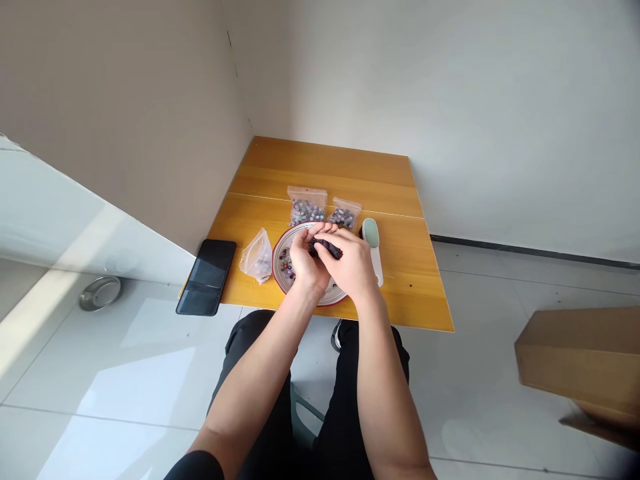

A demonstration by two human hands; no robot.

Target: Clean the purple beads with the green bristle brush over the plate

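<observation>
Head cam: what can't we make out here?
In the head view:
- Plate: middle hidden by left hand and right hand.
- Dark bundle: partly covered by right hand; makeup unclear.
- Green-topped tool: partly behind right hand.
- Bagged beads: too small to count.
- Cardboard box: cut off by right edge.

- Your left forearm (257, 363) slants inward from the lower left, bare below the dark sleeve.
- Your right forearm (387, 377) rises more steeply, also bare.
- Your left hand (306, 263) is cupped, palm up, its fingers curving toward the right.
- Your right hand (354, 261) shows its back, thumb and fingers bent in a grip over the left palm.
- Both wrists stay apart.
</observation>
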